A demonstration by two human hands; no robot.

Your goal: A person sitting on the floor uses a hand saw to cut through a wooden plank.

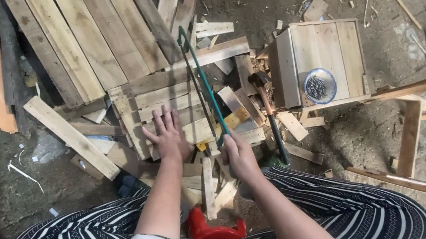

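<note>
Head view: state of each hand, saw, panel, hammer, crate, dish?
left hand: flat on panel, fingers spread
right hand: gripping saw handle
saw: blade across panel
panel: flat on ground
hammer: lying loose, untouched
crate: standing on the ground
dish: on crate, holds nails

A slatted panel [168,114] lies on the floor [0,182], a saw [202,82] across its right edge, a hammer [269,111] between it and the crate [321,60] at right.

no labels, signs or screens in view; only package-like item is a small round blue-rimmed container of nails [320,86] sitting on the front face of the slatted wooden crate [324,43], right of centre
</note>
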